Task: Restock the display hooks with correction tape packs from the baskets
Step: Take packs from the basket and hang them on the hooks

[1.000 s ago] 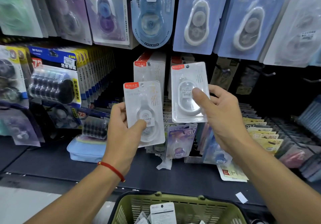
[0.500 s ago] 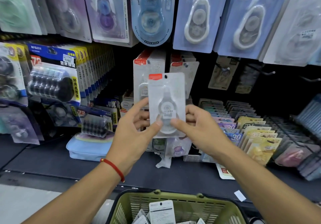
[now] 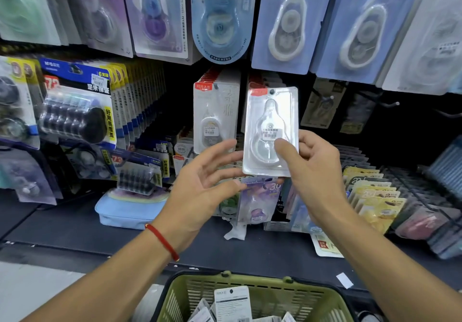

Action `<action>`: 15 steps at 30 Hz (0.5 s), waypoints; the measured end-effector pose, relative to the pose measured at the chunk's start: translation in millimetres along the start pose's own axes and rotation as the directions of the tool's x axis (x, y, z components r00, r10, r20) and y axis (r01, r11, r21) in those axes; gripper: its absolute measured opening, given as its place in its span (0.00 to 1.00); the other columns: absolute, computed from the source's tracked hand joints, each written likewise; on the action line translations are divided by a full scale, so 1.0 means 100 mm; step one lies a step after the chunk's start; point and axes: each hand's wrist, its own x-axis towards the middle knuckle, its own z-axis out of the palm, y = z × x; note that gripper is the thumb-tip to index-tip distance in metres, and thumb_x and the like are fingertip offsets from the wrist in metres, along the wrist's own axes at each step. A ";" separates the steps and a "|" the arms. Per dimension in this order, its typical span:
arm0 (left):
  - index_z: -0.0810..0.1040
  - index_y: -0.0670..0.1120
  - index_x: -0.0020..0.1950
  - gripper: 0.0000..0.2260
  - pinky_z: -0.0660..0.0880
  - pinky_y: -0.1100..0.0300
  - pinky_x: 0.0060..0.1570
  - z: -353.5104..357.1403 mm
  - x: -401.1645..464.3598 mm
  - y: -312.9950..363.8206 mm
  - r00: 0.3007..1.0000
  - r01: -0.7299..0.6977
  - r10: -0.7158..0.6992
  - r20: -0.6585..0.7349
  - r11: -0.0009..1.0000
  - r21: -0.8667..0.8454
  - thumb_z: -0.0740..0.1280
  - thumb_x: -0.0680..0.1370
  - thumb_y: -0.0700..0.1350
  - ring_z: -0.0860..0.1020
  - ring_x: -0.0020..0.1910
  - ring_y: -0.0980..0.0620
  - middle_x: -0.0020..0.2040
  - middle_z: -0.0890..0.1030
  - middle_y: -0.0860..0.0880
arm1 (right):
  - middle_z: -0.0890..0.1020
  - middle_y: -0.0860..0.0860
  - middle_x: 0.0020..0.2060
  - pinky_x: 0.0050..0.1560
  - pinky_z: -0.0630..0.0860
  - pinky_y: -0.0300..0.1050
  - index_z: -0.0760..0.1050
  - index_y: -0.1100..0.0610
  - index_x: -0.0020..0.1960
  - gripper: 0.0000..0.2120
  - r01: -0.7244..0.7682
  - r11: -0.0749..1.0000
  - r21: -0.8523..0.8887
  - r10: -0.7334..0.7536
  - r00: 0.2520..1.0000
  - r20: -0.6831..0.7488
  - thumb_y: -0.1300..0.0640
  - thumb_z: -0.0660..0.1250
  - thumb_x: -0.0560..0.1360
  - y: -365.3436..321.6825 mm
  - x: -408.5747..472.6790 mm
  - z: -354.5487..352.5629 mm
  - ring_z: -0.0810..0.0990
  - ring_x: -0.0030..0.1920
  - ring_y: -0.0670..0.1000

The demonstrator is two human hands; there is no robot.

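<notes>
At the hooks, right grip point(image 3: 317, 169) clamped on pack point(image 3: 271, 131) (clear), left grip point(image 3: 202, 186) apart.

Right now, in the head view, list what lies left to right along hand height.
Black multi-roll pack → hanging white pack → left hand → held clear pack → right hand → yellow packs.
</notes>
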 end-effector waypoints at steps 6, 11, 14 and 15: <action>0.77 0.51 0.71 0.27 0.79 0.52 0.66 -0.11 0.04 -0.07 0.994 -0.083 0.100 -0.038 0.947 0.312 0.72 0.75 0.32 0.81 0.64 0.54 0.64 0.84 0.54 | 0.86 0.41 0.44 0.42 0.77 0.38 0.78 0.50 0.64 0.17 -0.023 0.947 -0.322 0.041 0.998 0.050 0.42 0.69 0.81 0.06 0.05 -0.04 0.83 0.44 0.41; 0.64 0.49 0.83 0.36 0.58 0.60 0.76 -0.29 0.21 -0.22 0.963 -0.199 0.250 0.103 0.398 0.895 0.72 0.76 0.36 0.57 0.83 0.49 0.84 0.58 0.50 | 0.69 0.51 0.76 0.71 0.72 0.56 0.66 0.54 0.80 0.27 0.373 0.494 -0.785 -0.269 0.924 0.270 0.50 0.65 0.83 0.30 0.03 -0.04 0.68 0.75 0.53; 0.57 0.49 0.85 0.39 0.59 0.51 0.79 -0.28 0.27 -0.32 0.964 -0.221 0.201 0.173 0.251 0.942 0.72 0.77 0.39 0.48 0.85 0.46 0.86 0.45 0.48 | 0.55 0.53 0.85 0.78 0.63 0.57 0.64 0.53 0.82 0.28 0.493 0.308 -0.814 -0.223 0.869 0.442 0.51 0.65 0.83 0.39 0.22 0.09 0.56 0.83 0.56; 0.57 0.48 0.85 0.40 0.60 0.48 0.80 -0.26 0.28 -0.34 0.965 -0.217 0.200 0.172 0.231 0.948 0.72 0.76 0.39 0.47 0.85 0.45 0.86 0.43 0.48 | 0.51 0.53 0.85 0.80 0.60 0.57 0.62 0.52 0.82 0.29 0.481 0.238 -0.844 -0.183 0.875 0.448 0.50 0.64 0.83 0.40 0.31 0.15 0.52 0.84 0.56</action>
